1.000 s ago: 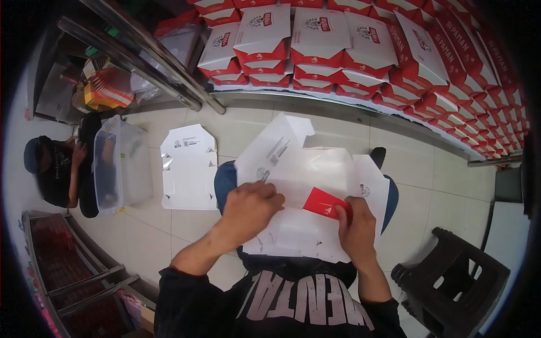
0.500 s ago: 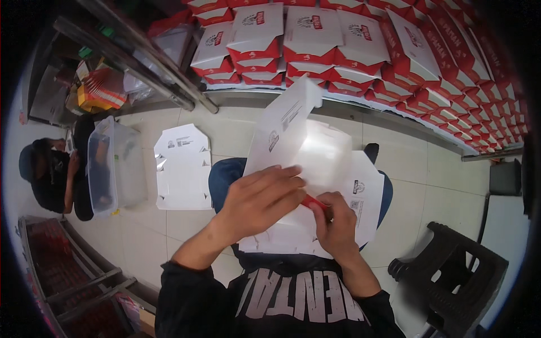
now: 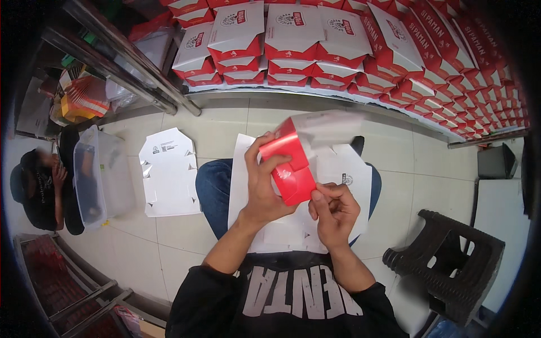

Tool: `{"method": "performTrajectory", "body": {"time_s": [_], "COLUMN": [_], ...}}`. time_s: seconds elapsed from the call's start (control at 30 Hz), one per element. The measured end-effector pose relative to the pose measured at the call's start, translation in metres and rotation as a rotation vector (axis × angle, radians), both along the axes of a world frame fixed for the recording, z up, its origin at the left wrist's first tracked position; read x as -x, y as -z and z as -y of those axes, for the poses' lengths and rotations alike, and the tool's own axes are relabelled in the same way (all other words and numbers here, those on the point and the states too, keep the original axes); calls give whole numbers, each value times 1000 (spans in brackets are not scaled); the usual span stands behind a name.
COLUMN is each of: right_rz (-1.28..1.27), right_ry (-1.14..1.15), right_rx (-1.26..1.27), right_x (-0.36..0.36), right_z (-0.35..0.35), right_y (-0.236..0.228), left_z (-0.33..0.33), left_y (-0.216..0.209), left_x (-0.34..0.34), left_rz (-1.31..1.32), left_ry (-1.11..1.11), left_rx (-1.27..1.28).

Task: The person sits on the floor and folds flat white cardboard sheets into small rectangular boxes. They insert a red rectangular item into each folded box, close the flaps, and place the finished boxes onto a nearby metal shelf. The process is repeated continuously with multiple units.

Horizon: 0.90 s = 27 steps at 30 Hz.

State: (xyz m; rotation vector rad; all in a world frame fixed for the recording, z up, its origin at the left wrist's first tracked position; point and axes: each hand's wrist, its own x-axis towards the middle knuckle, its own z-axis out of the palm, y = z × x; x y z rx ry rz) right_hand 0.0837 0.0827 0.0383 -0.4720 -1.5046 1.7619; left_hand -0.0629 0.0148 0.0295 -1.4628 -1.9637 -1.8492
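A part-folded red and white cardboard box (image 3: 293,174) is held up over my lap, its red side turned toward me. My left hand (image 3: 266,186) grips its left side, fingers spread over the red panel and thumb low beneath it. At the lower right corner of that panel, my right hand (image 3: 335,214) pinches the red edge between thumb and fingers. The box's white lid part (image 3: 332,127) sticks out to the far right, blurred by motion. Beneath the hands, flat white box blanks (image 3: 344,163) lie across my thighs.
Another flat blank (image 3: 169,174) lies on the tiled floor to the left, beside a clear plastic tub (image 3: 104,174). A person (image 3: 42,180) sits past the tub. Folded boxes (image 3: 293,34) are stacked on a shelf ahead. A dark plastic stool (image 3: 445,265) stands at the right.
The box has been turned so its red side now faces me. My left hand has shifted from the white inside onto the red panel; my right hand stays at the box's lower right edge.
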Motion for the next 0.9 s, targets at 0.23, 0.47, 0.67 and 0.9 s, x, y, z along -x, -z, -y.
{"method": "performTrajectory", "body": {"time_s": [0.23, 0.47, 0.67, 0.9], "right_rz": [-24, 214, 429, 233], "right_ry": [135, -85, 243, 584], "right_rx": [31, -322, -352, -554], "right_x": [-7, -14, -7, 27], "right_z": [-57, -104, -73, -6], "right_y": [-20, -42, -61, -24], "left_z": [17, 28, 16, -38], "left_y": [4, -5, -5, 7], "left_x": [20, 37, 31, 3], "left_rz": [-187, -354, -371, -238], "left_ry": [159, 346, 217, -23], "left_rx": [-19, 91, 260, 63]}}
